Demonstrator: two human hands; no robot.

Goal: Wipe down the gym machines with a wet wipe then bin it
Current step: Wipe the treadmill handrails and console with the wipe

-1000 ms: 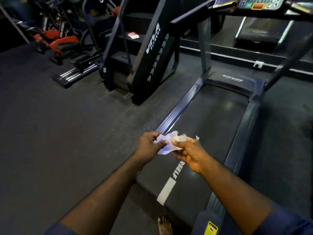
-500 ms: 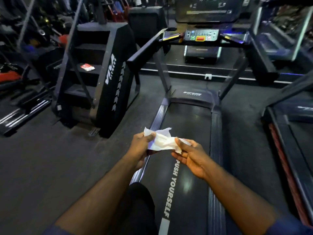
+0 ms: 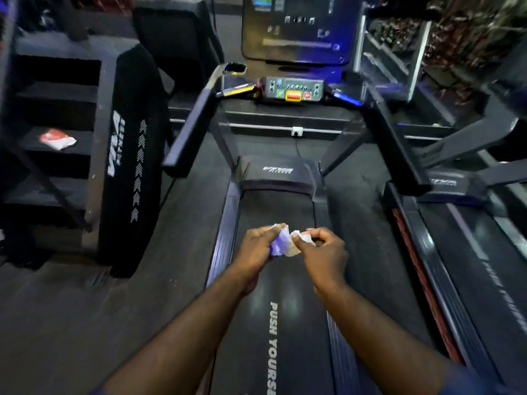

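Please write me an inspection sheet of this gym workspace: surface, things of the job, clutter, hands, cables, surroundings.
Surface: dark floor; the treadmill belt is black and printed with "PUSH YOURSELF".
Job's things: wet wipe, crumpled and held above the belt; console at the far end; no bin seen.
Clutter: red-and-white packet lying on a step of the stair machine.
Hands: left hand grips the wipe; right hand pinches its other end.
Cables: what looks like one thin cable hangs below a white socket.
Surroundings: second treadmill to the right; the machines behind are blurred.
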